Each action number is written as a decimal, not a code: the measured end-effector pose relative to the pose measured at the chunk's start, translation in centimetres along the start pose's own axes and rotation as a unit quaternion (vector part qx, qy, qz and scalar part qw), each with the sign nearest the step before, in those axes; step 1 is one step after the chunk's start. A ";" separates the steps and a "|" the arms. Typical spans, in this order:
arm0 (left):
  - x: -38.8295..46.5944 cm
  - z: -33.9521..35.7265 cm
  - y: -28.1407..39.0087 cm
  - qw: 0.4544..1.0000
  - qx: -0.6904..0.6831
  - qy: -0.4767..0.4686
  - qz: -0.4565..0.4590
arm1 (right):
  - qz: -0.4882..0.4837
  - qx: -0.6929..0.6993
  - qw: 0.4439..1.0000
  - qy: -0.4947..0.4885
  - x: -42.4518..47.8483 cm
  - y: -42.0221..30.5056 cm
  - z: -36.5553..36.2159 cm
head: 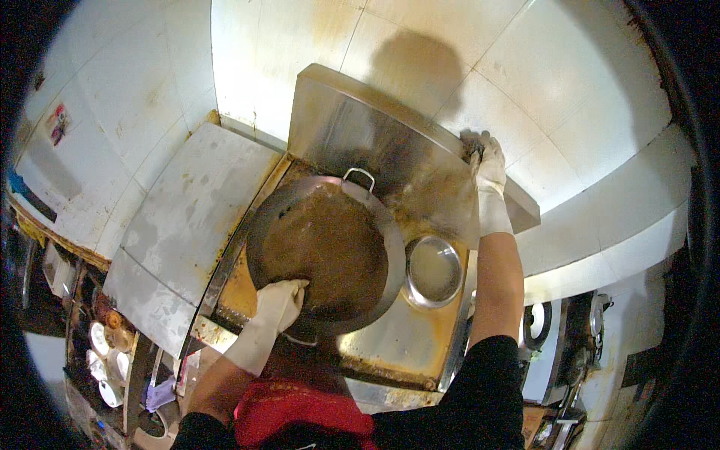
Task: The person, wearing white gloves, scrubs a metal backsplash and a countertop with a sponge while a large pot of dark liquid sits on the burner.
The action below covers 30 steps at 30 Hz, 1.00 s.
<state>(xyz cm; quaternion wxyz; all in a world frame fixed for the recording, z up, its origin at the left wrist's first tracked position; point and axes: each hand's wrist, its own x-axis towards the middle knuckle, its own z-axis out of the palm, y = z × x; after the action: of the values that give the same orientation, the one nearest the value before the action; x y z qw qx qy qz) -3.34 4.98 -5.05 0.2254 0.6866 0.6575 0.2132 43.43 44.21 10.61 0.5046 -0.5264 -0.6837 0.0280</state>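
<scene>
My left hand point(281, 306), in a whitish rubber glove, has its fingers closed over the near left rim of a large wok point(326, 253). The wok is brown inside and has a metal loop handle point(360, 173) on its far side. My right hand point(489, 163), gloved the same way, is raised and holds a dark scouring pad point(471, 145) at the top edge of a stainless steel backsplash point(360, 129). Brown stains mark the steel below that hand. Beside the wok, a round metal bowl point(434, 271) holds cloudy liquid.
Wok and bowl stand on a rust-stained stove top point(394, 343). A grey metal counter point(197, 197) adjoins it on the left. Stained tiled wall point(540, 101) rises behind the backsplash. Stacked dishes point(107, 360) sit low at left; cookware point(537, 323) stands at right.
</scene>
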 end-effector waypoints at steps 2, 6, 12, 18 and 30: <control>0.2 1.0 -0.7 0.997 -0.026 0.050 0.044 | -0.041 -0.094 0.994 -0.039 1.3 2.7 0.0; -0.3 1.2 -2.4 0.997 0.005 0.067 0.038 | -0.077 -0.311 0.943 -0.087 -1.9 -4.1 7.1; 0.3 0.5 -1.0 0.997 -0.024 0.056 0.049 | -0.143 -0.242 0.958 -0.054 0.0 -15.1 19.3; 1.0 -0.9 -0.4 0.995 -0.042 0.072 0.052 | -0.149 -0.184 0.967 -0.099 2.8 -23.2 31.2; 0.8 -0.3 -1.0 0.993 -0.049 0.090 0.059 | -0.352 -0.052 0.916 -0.186 3.6 -25.3 33.2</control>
<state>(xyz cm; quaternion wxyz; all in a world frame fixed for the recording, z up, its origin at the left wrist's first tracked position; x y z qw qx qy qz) -4.26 5.79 -5.44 0.1859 0.6905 0.6221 0.3188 2.25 52.06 11.20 0.3171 -0.2620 -0.9071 -0.0895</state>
